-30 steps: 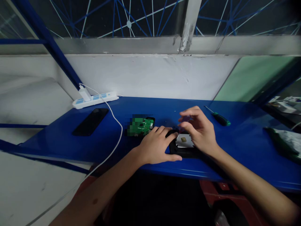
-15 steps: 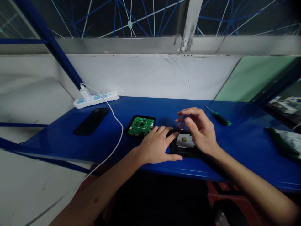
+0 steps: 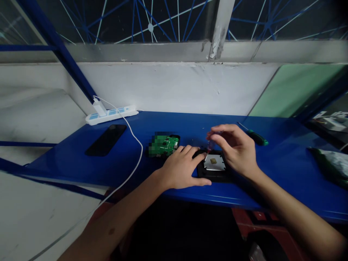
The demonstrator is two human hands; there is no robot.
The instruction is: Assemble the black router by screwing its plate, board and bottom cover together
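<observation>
A black plastic housing (image 3: 214, 177) with a silver metal plate (image 3: 219, 164) inside lies near the table's front edge. A small tan square (image 3: 213, 161) sits on the plate. My left hand (image 3: 182, 167) rests over the housing's left side, fingers spread and thumb along its front. My right hand (image 3: 237, 149) pinches the clear reddish handle of a small screwdriver (image 3: 209, 145), held upright. Its tip points down at the plate's upper left corner, by my left index finger; exact contact is hard to see. Left of my left hand is a green circuit board (image 3: 163, 144), partly pixelated.
A black phone (image 3: 106, 140) lies at the left below a white power strip (image 3: 112, 114) with a charger, whose white cable (image 3: 140, 145) crosses the table. A green-handled screwdriver (image 3: 257, 137) lies at the right. A plastic bag (image 3: 333, 163) stands at the right edge.
My right hand has shifted slightly right and turned around the screwdriver handle, showing more of the metal plate. My left hand stays in place.
</observation>
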